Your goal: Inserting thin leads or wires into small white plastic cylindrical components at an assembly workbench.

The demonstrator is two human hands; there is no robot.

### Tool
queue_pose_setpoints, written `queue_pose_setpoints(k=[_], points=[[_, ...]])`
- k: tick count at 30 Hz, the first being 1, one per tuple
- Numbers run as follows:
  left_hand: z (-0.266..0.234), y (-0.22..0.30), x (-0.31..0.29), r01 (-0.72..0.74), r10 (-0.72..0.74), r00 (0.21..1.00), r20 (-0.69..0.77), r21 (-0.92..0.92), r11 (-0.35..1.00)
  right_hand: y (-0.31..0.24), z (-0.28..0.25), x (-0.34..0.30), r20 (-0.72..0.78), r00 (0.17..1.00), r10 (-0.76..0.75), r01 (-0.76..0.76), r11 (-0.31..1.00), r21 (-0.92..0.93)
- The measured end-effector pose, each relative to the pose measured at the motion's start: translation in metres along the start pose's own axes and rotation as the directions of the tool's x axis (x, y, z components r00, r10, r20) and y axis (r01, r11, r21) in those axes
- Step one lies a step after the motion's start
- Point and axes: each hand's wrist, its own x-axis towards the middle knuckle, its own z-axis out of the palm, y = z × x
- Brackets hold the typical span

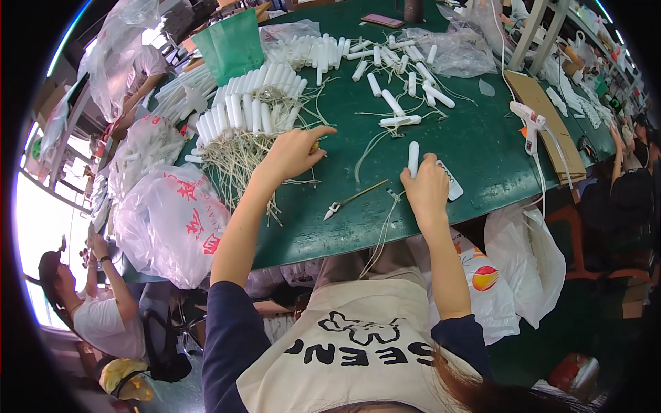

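Observation:
My right hand (427, 189) is closed round the lower part of a white plastic tube (413, 157), which stands up from the fingers; thin pale wires trail beside the wrist. Over the right edge of a heap of white tubes with wires (237, 117) is my left hand (295, 153), thumb and forefinger apart. A small yellowish spot shows between them, too small to name. On the green table (303, 230) between my hands lies a thin brown stick with a pointed white end (344, 200). Partly hidden behind my right hand is a flat white object with rounded corners (452, 182).
More loose white tubes (392, 102) lie farther back. At the right are a white glue gun (529, 127) with its cord and a cardboard strip (544, 131). A stuffed plastic bag (169, 224) crowds the left table edge. Another person (103, 303) sits at lower left.

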Motion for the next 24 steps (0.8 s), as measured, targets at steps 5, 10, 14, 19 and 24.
queue_pose_setpoints(k=[5, 10, 14, 19, 24], points=[[-0.016, 0.026, -0.009, 0.105, -0.115, 0.993, -0.028, -0.231, 0.967, 0.012, -0.002, -0.003, -0.132, 0.991, -0.015, 0.035, 0.988, 0.149], [-0.023, 0.048, -0.028, 0.214, -0.179, 0.975, 0.13, -0.77, 0.602, 0.012, -0.059, -0.026, 0.204, 0.978, 0.041, -0.188, 0.593, 0.783], [-0.028, 0.078, -0.035, 0.251, -0.106, 0.968, 0.228, -0.862, 0.441, 0.029, -0.07, -0.048, 0.298, 0.931, -0.211, -0.198, 0.393, 0.898], [-0.02, 0.104, -0.035, 0.103, 0.01, 0.992, 0.124, -0.862, 0.497, 0.026, -0.06, -0.076, 0.469, 0.796, -0.383, -0.372, 0.302, 0.878], [-0.027, 0.12, -0.036, 0.045, 0.043, 0.995, 0.093, -0.773, 0.633, 0.014, -0.055, -0.081, 0.445, 0.796, -0.41, -0.329, 0.324, 0.887]])
